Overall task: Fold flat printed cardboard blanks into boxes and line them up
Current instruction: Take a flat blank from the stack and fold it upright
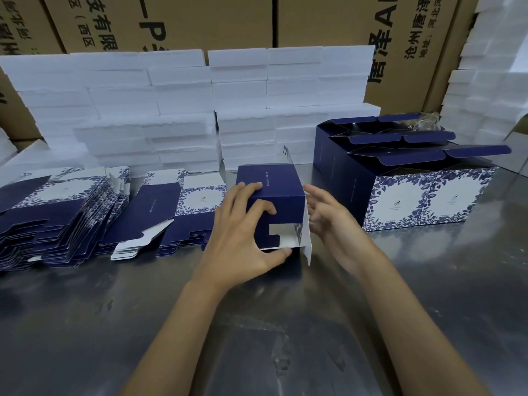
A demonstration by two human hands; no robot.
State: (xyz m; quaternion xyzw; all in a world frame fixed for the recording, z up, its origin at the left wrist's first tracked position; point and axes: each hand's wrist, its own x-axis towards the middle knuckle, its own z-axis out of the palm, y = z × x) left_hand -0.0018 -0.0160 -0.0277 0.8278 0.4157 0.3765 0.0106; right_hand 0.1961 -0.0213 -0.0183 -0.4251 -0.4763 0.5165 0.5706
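A partly folded dark blue box [281, 192] lies on its side at the middle of the metal table [400, 295]. My left hand [245, 232] grips its near end, fingers over the top and thumb under the bottom edge. The end flaps are folded partway, with a white flap [305, 238] standing out on the right. My right hand [328, 221] hovers open just right of that flap. Stacks of flat blue-and-white printed blanks [71, 212] lie at the left. Several folded boxes [405, 178] with open top flaps stand in a row at the right.
White foam blocks [217, 110] are piled along the back of the table and at the far right [491, 81]. Brown shipping cartons [183, 21] with printed text rise behind them. The table's near half shows bare, scratched metal.
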